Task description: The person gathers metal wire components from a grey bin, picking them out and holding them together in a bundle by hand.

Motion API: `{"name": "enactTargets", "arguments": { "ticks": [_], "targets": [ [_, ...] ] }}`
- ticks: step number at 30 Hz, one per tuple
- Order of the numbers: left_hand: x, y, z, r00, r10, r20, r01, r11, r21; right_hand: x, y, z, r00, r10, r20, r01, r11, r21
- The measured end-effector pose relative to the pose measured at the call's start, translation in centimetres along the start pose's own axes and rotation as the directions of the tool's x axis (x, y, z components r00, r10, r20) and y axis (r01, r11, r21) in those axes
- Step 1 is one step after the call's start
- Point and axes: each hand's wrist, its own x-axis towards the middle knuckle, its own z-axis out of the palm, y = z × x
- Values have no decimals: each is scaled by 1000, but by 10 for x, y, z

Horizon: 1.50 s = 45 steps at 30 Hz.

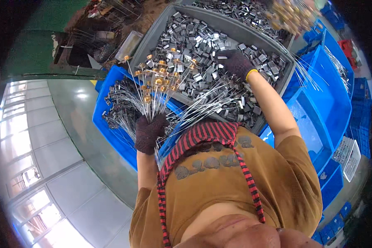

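My left hand (149, 133), in a dark knitted glove, is closed round a bundle of thin metal wires (153, 108). Brass-coloured round threaded ends (159, 80) fan out at the top of this bundle. Farther right, my right hand (237, 66), gloved with a yellow cuff, reaches into a large grey tray (149, 35). Its fingers look bent over small silvery metal pieces (211, 75); what they grip, if anything, is too dark to make out. Below that hand, another sheaf of wires (202, 104) lies slantwise across the tray's near side.
A blue bin (99, 109) at the left holds dark metal parts and wires. Blue bins (324, 120) stand at the right, near a white perforated basket (351, 159). More brass-ended wires (291, 16) show at the far right. A green ledge (41, 73) runs at the left.
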Motion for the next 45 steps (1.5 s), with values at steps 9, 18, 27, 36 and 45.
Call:
{"name": "enactTargets", "arguments": {
  "ticks": [9, 18, 27, 36, 45],
  "targets": [
    [-8, -8, 6, 996, 13, -84, -7, 997, 74, -8, -42, 12, 988, 9, -152, 32, 964, 265],
    [-8, -2, 9, 999, -11, -48, 23, 968, 249, -56, -139, 35, 943, 247, 221, -319, 493, 810],
    [-23, -2, 13, 994, 93, -65, -56, 900, 433, -48, -160, 60, 934, 339, 115, -235, 336, 912],
    [-30, -15, 5, 983, 156, -96, -161, 986, -42, -84, -129, 55, 948, 117, 297, -312, 132, 941],
    [-32, -22, -2, 988, 95, -118, -84, 992, 99, -96, -159, 41, 962, 223, 160, -226, 315, 922]
  ]
}}
